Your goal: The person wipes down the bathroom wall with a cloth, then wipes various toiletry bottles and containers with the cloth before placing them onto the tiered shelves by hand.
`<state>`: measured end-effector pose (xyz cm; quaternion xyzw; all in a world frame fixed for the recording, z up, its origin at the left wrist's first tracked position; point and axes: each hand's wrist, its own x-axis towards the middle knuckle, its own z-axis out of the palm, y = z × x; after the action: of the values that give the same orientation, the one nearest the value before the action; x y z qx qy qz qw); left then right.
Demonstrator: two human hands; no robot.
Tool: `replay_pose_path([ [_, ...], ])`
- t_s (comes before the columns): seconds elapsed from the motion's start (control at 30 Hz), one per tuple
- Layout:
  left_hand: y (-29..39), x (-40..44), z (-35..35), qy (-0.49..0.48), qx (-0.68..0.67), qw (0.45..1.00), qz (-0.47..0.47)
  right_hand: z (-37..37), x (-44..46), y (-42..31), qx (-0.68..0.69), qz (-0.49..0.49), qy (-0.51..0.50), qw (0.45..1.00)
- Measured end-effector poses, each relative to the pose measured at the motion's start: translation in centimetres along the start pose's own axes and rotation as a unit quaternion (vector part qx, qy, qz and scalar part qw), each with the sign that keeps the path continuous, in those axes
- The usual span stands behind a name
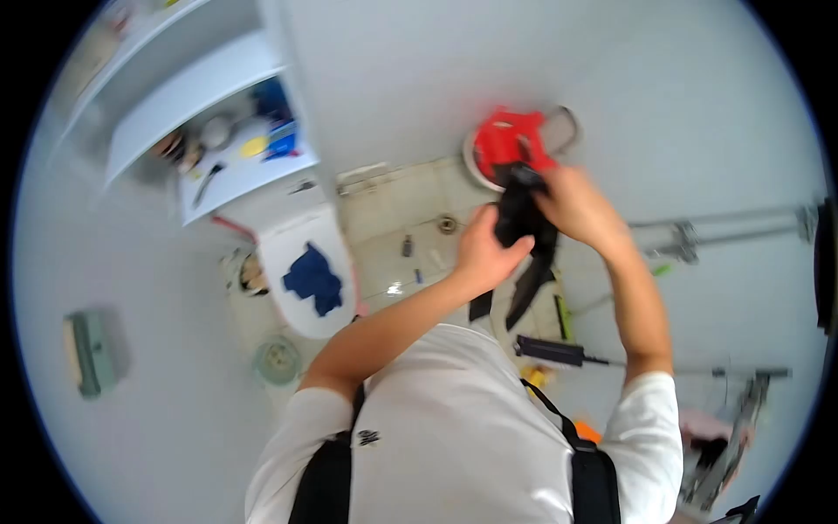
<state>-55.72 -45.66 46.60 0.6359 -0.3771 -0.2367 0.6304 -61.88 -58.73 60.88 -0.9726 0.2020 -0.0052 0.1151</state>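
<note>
A dark black cloth [521,214] hangs bunched between my two hands; its exact kind is blurred. My left hand [485,251] grips its lower left side, with the thumb across the front. On the upper right, my right hand [572,205] is closed on the cloth, its fingers partly hidden behind it. A long dark strip [531,288] trails down toward my body, though I cannot tell whether it belongs to the cloth. Just beyond the hands is something red [508,140] in a round, white-rimmed container on the floor.
A blue cloth [312,278] lies on the white toilet lid [301,236] at left. Shelves [249,179] with small items stand behind it. A green bin [278,360] is beside the toilet. Metal rails [742,229] and a dark-headed pole [550,351] occupy the right. A drain [447,224] shows in the tiled floor.
</note>
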Motion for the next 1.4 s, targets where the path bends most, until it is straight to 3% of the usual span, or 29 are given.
replay_pose_path([
  [0.03, -1.6, 1.3, -0.3, 0.052, -0.011, 0.998, 0.018, -0.2, -0.1, -0.7, 0.021, 0.003, -0.004, 1.0],
  [0.07, -2.8, 2.3, -1.9, 0.046, 0.032, 0.998, 0.018, -0.8, -0.4, -1.5, 0.012, 0.0, -0.029, 1.0],
  [0.1, -3.5, 2.7, -3.5, 0.035, 0.07, 0.997, 0.016, -1.1, -0.3, -1.5, 0.018, 0.029, -0.112, 0.993],
  [0.17, -2.0, 3.1, -5.7, 0.136, 0.142, 0.969, 0.153, -0.1, -0.4, -0.3, 0.118, 0.022, -0.2, 0.972],
  [0.23, -1.2, 2.6, -7.0, 0.026, 0.084, 0.977, 0.196, 0.9, -0.1, -0.1, 0.252, -0.003, -0.28, 0.926],
  [0.3, -1.9, 2.1, -9.2, -0.137, 0.087, 0.962, 0.221, 1.3, 0.4, -0.8, 0.322, 0.013, -0.268, 0.908],
  [0.33, -0.4, 1.8, -10.7, -0.211, -0.075, 0.97, 0.097, 1.7, 0.8, -1.1, 0.357, 0.02, -0.262, 0.896],
  [0.43, 1.1, 0.4, -12.6, -0.173, 0.137, 0.972, 0.082, 3.6, 2.2, -1.2, 0.418, 0.022, -0.24, 0.876],
  [0.5, 0.0, 0.3, -14.1, -0.08, 0.107, 0.99, 0.047, 6.8, 2.8, -2.7, 0.501, 0.002, -0.144, 0.854],
  [0.53, 0.1, 0.1, -15.5, -0.036, 0.083, 0.996, 0.012, 8.6, 3.0, -3.4, 0.471, -0.011, -0.115, 0.875],
  [0.6, 0.3, -0.5, -19.1, 0.02, 0.054, 0.998, -0.023, 13.6, 3.7, -3.6, 0.451, -0.013, -0.137, 0.882],
  [0.63, 0.0, -1.2, -21.1, 0.042, 0.111, 0.993, 0.014, 16.5, 4.4, -3.5, 0.461, 0.003, -0.191, 0.867],
  [0.7, -1.2, -2.8, -24.8, 0.08, 0.223, 0.968, 0.082, 20.2, 6.7, -5.5, 0.449, 0.031, -0.152, 0.88],
  [0.73, -1.4, -3.9, -26.5, 0.067, 0.256, 0.959, 0.099, 22.1, 8.0, -6.6, 0.457, 0.045, -0.105, 0.882],
  [0.8, -1.6, -6.6, -29.4, 0.038, 0.321, 0.937, 0.134, 23.1, 10.4, -9.8, 0.57, 0.088, -0.089, 0.812],
  [0.83, -3.0, -8.4, -30.1, -0.028, 0.25, 0.958, 0.136, 23.5, 11.7, -11.5, 0.622, 0.107, -0.08, 0.771],
  [0.9, -5.4, -11.3, -31.8, -0.123, 0.011, 0.992, 0.018, 22.6, 13.1, -15.1, 0.63, 0.106, -0.135, 0.757],
  [0.97, -6.8, -10.8, -33.3, 0.065, 0.145, 0.987, 0.036, 22.4, 14.6, -17.6, 0.625, 0.103, -0.195, 0.749],
  [1.0, -7.5, -10.5, -33.6, 0.159, 0.206, 0.965, 0.041, 22.3, 15.3, -18.5, 0.603, 0.034, -0.237, 0.761],
  [1.1, -7.5, -7.0, -36.4, 0.143, 0.348, 0.919, 0.116, 21.5, 18.0, -21.6, 0.575, -0.021, -0.339, 0.744],
  [1.13, -7.9, -6.3, -37.6, 0.125, 0.274, 0.953, 0.024, 21.3, 18.8, -22.2, 0.569, -0.041, -0.368, 0.734],
  [1.2, -8.9, -5.2, -39.3, 0.071, 0.115, 0.978, -0.158, 20.0, 19.8, -22.9, 0.631, -0.016, -0.329, 0.703],
  [1.23, -8.9, -5.0, -40.1, 0.104, 0.084, 0.976, -0.173, 19.6, 20.1, -23.1, 0.662, -0.003, -0.305, 0.684],
  [1.27, -8.7, -4.9, -40.9, 0.103, 0.061, 0.971, -0.206, 19.9, 20.2, -22.8, 0.661, 0.02, -0.189, 0.726],
  [1.33, -9.0, -4.6, -41.2, 0.104, -0.012, 0.961, -0.255, 21.2, 18.9, -22.8, 0.447, -0.091, 0.04, 0.889],
  [1.37, -9.7, -4.6, -40.7, 0.105, -0.062, 0.956, -0.268, 21.7, 18.0, -23.6, 0.315, -0.142, 0.151, 0.926],
  [1.4, -10.2, -4.7, -40.2, 0.106, -0.112, 0.947, -0.282, 22.3, 16.5, -25.0, 0.279, -0.156, 0.119, 0.94],
])
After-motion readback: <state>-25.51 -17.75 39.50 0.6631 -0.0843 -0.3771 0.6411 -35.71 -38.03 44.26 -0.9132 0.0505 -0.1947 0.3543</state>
